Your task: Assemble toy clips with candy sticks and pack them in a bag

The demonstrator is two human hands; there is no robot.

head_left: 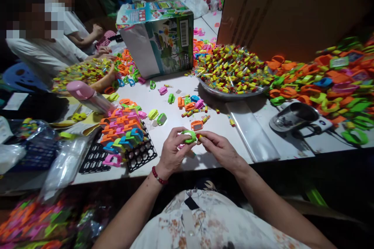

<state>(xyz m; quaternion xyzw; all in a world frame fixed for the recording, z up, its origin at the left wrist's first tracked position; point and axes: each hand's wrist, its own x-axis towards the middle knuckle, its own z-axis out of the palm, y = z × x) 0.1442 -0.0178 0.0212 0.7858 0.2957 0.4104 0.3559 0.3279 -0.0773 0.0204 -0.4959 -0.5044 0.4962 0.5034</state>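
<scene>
Over the table's front edge, my left hand (174, 148) is closed around a green plastic toy watch (189, 137). My right hand (218, 147) pinches a small red-ended tube (199, 136) right beside the watch; whether the two touch, I cannot tell. A bit of pink shows under my left fingers, mostly hidden. Just beyond my hands lies an orange toy watch (196, 125). Loose yellow-and-red tubes (189, 113) and a small cluster of toy watches (189, 103) are farther back. To the left, rows of colored toy watches (124, 126) stand on a black plastic tray (142, 155).
A metal bowl (230, 94) heaped with tubes stands behind, near a printed box (172, 42) and a large cardboard box (280, 11). Clear plastic bags (254, 134), a mug (295, 118) and piled watches (327, 81) lie right. A pink-lidded bottle (89, 95) and two people are left.
</scene>
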